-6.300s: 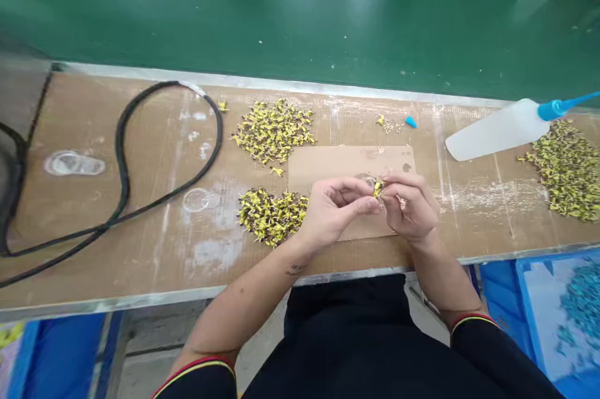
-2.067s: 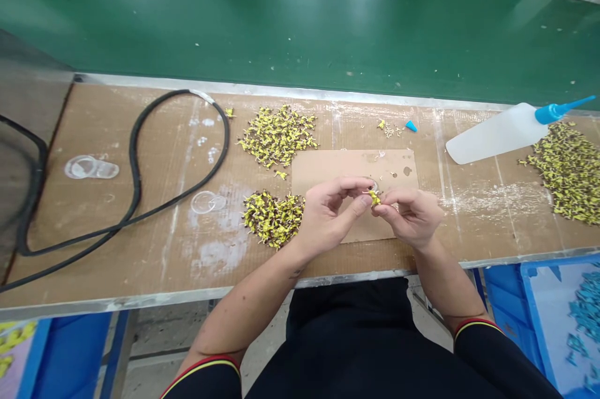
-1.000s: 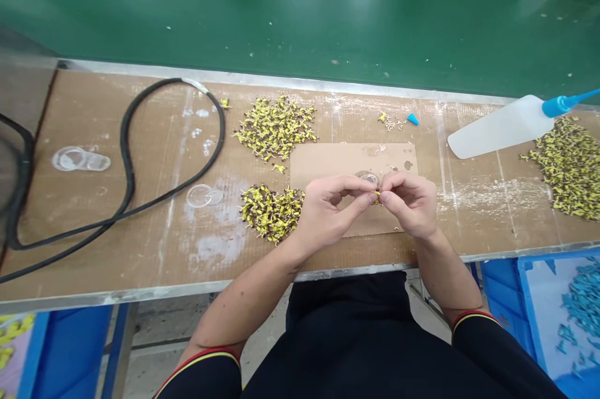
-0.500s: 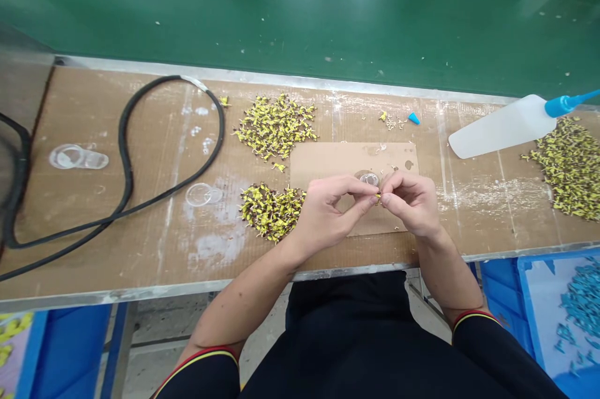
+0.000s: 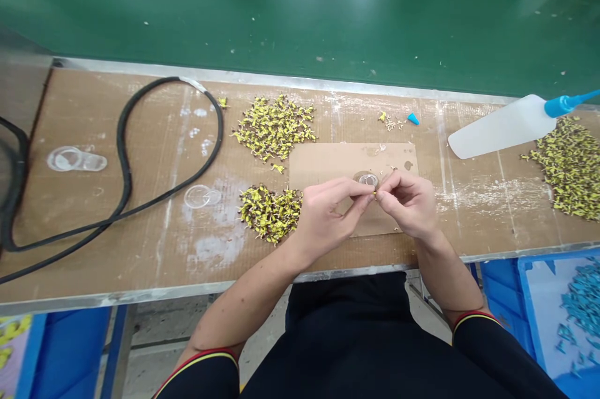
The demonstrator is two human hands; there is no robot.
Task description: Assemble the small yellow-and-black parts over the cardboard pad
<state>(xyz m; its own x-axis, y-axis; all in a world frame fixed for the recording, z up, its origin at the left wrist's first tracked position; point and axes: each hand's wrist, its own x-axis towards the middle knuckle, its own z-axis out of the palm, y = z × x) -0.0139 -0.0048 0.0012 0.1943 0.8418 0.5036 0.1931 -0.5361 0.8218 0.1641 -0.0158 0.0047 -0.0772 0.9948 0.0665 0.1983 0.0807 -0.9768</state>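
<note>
Over a flat cardboard sheet [image 5: 323, 161], my left hand [image 5: 325, 214] and my right hand [image 5: 407, 202] meet fingertip to fingertip. Both are closed in a pinch on a tiny yellow piece [image 5: 374, 194], mostly hidden by the fingers. Just beyond the fingertips a small clear round dish [image 5: 368, 180] rests on the sheet. Left of the sheet are two heaps of tiny yellow and dark brown plastic figures, a far heap [image 5: 274, 127] and a near heap [image 5: 269, 214] beside my left hand. One loose yellow figure [image 5: 278, 168] lies between them.
A white squeeze bottle [image 5: 501, 130] with a blue nozzle lies at right, by another yellow heap [image 5: 574, 167]. A blue cap [image 5: 413, 119] and tiny white bits [image 5: 392, 125] sit behind the sheet. A black cable [image 5: 125, 167] loops at left. Blue bins [image 5: 506, 299] stand below the table edge.
Both hands have shifted very slightly left, their fingertips still together. Less of the yellow piece shows between them now. The view has moved a little.
</note>
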